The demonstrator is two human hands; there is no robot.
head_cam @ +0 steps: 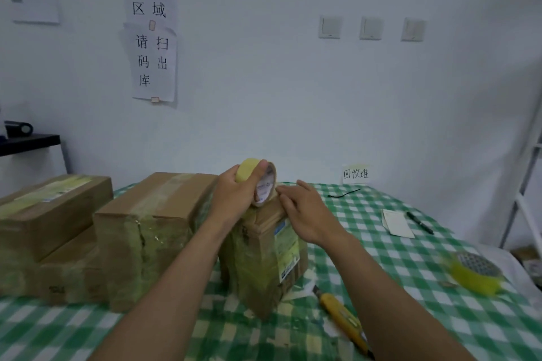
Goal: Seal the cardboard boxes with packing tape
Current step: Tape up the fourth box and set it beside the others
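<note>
Utility knife [341, 313] is left below the right hand [305, 214], pressed flat-fingered on the small box [264, 258]; tape roll [245, 172], gripped by the left hand [231, 193], must be drawn across next.

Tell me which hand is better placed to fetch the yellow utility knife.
Right, probably. The left hand grips the yellow tape roll atop the small cardboard box; the right hand holds nothing, its fingers straight, and the yellow utility knife lies on that side.

Boxes [152, 223] block left; right cloth [381, 267] open past knife [337, 308].
</note>
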